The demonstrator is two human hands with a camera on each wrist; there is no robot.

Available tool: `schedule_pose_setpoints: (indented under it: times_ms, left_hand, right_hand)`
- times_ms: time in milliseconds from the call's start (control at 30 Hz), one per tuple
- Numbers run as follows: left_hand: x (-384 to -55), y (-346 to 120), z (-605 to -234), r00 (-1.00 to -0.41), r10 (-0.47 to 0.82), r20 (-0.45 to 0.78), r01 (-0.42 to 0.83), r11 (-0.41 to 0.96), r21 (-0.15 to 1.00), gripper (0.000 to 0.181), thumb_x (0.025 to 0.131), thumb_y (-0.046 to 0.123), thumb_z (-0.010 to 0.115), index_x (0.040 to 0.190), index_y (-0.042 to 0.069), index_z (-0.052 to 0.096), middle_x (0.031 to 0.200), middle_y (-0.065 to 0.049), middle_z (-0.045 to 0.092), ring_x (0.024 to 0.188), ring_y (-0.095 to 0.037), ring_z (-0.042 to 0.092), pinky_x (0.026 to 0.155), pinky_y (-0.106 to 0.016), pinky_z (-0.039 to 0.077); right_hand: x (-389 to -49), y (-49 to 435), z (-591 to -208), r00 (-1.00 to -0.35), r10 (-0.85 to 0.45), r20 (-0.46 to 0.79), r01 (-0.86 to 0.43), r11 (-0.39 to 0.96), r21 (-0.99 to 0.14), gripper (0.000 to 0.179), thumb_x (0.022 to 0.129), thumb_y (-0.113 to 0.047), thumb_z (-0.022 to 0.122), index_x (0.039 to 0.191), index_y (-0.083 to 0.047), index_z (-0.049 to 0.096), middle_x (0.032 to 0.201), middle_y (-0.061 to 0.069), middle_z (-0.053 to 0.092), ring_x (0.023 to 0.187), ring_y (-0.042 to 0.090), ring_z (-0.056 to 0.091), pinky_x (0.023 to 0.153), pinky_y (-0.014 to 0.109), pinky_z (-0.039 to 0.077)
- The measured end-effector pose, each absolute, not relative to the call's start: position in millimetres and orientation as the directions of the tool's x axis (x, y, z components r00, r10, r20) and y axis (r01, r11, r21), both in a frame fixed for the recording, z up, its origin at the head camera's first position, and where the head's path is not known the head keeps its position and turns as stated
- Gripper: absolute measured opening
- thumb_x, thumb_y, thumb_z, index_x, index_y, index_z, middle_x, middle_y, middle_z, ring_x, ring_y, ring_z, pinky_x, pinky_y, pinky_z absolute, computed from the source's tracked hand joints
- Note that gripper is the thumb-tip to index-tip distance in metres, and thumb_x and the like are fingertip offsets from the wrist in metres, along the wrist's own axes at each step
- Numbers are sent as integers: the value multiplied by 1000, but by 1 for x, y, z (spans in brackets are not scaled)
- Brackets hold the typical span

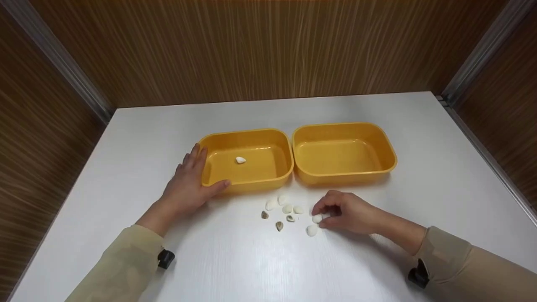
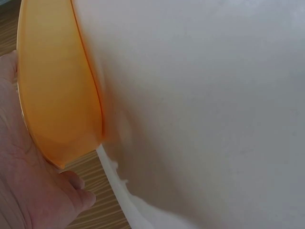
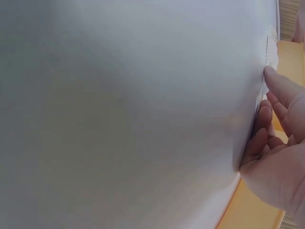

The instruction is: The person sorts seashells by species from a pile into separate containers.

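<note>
My left hand point(image 1: 187, 188) rests against the left yellow container point(image 1: 242, 186), its fingers along the left rim and its thumb at the front edge. The left wrist view shows the palm beside the container's wall point(image 2: 59, 90). One white shell point(image 1: 240, 160) lies inside. Low over the table, my right hand point(image 1: 348, 213) pinches a white seashell point(image 1: 317, 218) between thumb and fingertips. Right by it lies another white shell point(image 1: 311, 230). In the right wrist view, the hand's fingers point(image 3: 286, 90) are curled close to the tabletop and the held shell is mostly hidden.
Several white shells point(image 1: 287, 209) and a few brown ones point(image 1: 279, 226) lie scattered in front of the containers. The right yellow container point(image 1: 344, 172) stands against the left one. Wood-grain panels point(image 1: 268, 50) wall the white table point(image 1: 235, 268) at the back and sides.
</note>
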State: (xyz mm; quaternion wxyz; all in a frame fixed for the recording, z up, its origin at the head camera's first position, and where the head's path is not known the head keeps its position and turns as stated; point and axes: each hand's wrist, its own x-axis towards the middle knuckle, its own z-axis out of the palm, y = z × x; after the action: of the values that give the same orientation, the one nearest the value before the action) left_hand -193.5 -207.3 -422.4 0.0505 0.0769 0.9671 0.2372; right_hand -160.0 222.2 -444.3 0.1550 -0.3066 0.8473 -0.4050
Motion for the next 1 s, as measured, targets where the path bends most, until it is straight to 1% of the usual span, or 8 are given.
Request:
schedule_pose_setpoints:
  times_ms: [200, 367, 600, 867, 1000]
  left_hand:
    - [-192, -208, -422, -983, 172, -68, 120, 874, 471, 122, 89, 88, 53, 172, 14, 4, 178, -6, -9, 160, -51, 6, 123, -69, 15]
    - [-192, -208, -422, -982, 179, -65, 128, 872, 473, 122, 88, 88, 53, 172, 14, 4, 178, -6, -9, 161, -46, 3, 125, -67, 13]
    - [-192, -207, -422, -982, 183, -53, 136, 870, 474, 123, 88, 88, 53, 172, 13, 5, 178, -7, -9, 160, -48, 5, 125, -67, 13]
    - [-192, -207, -422, -983, 180, -30, 146, 872, 468, 123, 88, 88, 54, 172, 12, 6, 179, -8, -6, 162, -43, 4, 128, -58, 7]
    - [-192, -208, -422, -984, 179, -21, 150, 876, 459, 126, 87, 88, 55, 172, 11, 3, 178, -9, -7, 163, -40, 2, 129, -56, 4]
  right_hand:
    - [-160, 222, -444, -760, -650, -19, -399, 489, -776, 18, 90, -14, 87, 107, -16, 80, 98, 0, 67, 89, 18, 61, 79, 21, 50]
    - [-160, 222, -444, -756, -654, -24, -406, 498, -766, 16, 90, -12, 87, 104, -16, 79, 98, -1, 66, 89, 17, 60, 78, 21, 50]
    - [-160, 224, -447, -757, -653, -13, -412, 493, -766, 17, 90, -13, 87, 103, -17, 77, 98, -1, 64, 87, 17, 59, 77, 21, 48]
    - [-161, 225, -448, -778, -627, -36, -355, 486, -799, 20, 89, -10, 87, 104, -16, 74, 99, -2, 65, 88, 16, 59, 77, 20, 48]
    - [-161, 225, -448, -779, -625, -49, -339, 486, -806, 21, 89, -10, 87, 105, -16, 74, 98, -2, 65, 88, 15, 59, 77, 20, 48]
